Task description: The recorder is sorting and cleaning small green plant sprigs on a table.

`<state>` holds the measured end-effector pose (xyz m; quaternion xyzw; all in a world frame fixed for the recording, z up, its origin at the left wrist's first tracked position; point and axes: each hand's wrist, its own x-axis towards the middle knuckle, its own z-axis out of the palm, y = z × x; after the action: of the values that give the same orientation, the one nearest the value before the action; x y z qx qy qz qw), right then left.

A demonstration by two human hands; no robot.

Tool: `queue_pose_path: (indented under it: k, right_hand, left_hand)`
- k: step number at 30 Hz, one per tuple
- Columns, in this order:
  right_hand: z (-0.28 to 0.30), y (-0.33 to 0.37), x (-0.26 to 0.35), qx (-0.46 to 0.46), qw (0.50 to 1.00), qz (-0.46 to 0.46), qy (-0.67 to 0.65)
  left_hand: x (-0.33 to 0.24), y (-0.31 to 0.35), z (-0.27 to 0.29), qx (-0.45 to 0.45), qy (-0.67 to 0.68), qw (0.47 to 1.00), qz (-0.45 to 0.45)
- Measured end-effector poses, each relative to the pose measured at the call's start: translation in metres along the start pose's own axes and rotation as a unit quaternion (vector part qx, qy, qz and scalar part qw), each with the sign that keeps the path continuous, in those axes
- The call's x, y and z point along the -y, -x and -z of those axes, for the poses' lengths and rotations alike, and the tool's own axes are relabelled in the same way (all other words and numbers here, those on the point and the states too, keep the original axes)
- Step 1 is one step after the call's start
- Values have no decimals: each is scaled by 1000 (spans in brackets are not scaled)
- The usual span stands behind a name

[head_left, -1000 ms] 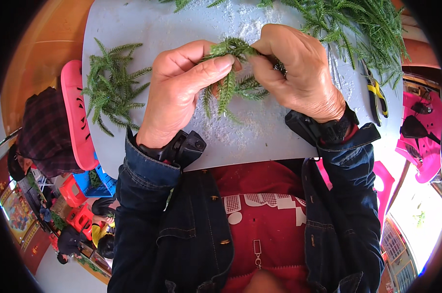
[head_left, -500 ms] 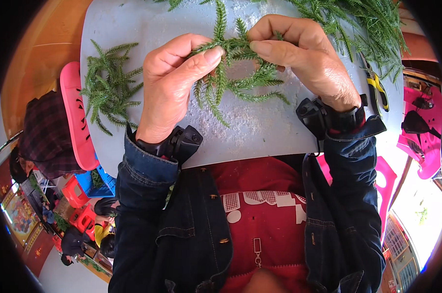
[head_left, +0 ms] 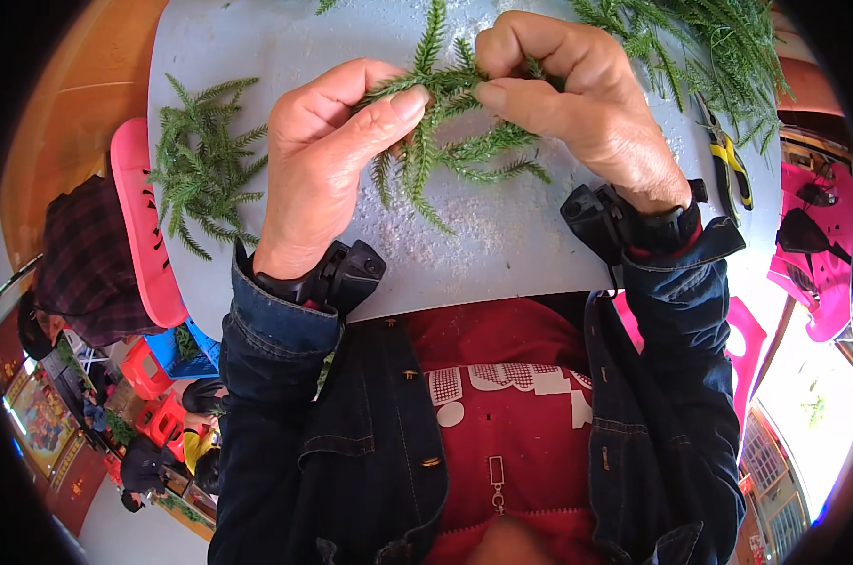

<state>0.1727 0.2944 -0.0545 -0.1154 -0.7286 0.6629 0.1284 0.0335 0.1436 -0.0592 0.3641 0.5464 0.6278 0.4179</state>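
Observation:
Over the pale table (head_left: pixel 502 254) I hold a green artificial pine sprig (head_left: pixel 425 141) with several needle-covered branches. My left hand (head_left: pixel 328 141) pinches its middle between thumb and fingers. On the other side, my right hand (head_left: pixel 577 94) is closed, thumb against forefinger, on a branch at the sprig's right side; the exact spot they grip is partly hidden by the fingers. Left of my left hand lies a small heap of similar green sprigs (head_left: pixel 205 160).
A larger pile of green branches (head_left: pixel 700 56) covers the far right of the table. Pliers with yellow-and-black handles (head_left: pixel 728 165) lie at the right edge. A pink chair (head_left: pixel 144 221) borders the left side. White powdery flecks (head_left: pixel 445 221) dust the tabletop. Other people (head_left: pixel 149 466) are beyond, lower left.
My right hand has shifted slightly up and left, its fingers curled more tightly at the sprig's right branch. The left hand keeps its pinch. The whole view has moved a little.

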Motion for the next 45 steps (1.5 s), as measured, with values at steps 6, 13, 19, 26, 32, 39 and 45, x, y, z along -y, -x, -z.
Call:
queue_pose_path:
  k: [6, 13, 19, 26, 32, 39, 45]
  right_hand:
    - [-4, 2, 22, 25, 995, 85, -41]
    - [-8, 9, 35, 3, 993, -84, -77]
    - [-7, 12, 33, 37, 998, -21, -35]
    - [-11, 14, 20, 46, 996, 61, 42]
    - [-9, 15, 19, 57, 994, 74, 53]
    - [-8, 16, 19, 70, 993, 67, 75]
    - [-7, 16, 19, 47, 997, 62, 26]
  left_hand:
    - [-7, -2, -3, -15, 90, 994, 57]
    - [-14, 2, -7, 6, 44, 997, 67]
    - [-27, 8, -6, 18, -43, 995, 85]
    - [-41, 5, -10, 69, -104, 985, 122]
    - [-51, 2, -12, 86, -170, 971, 142]
    - [-60, 2, -15, 146, -352, 916, 125]
    - [-54, -4, -12, 153, -505, 830, -184]
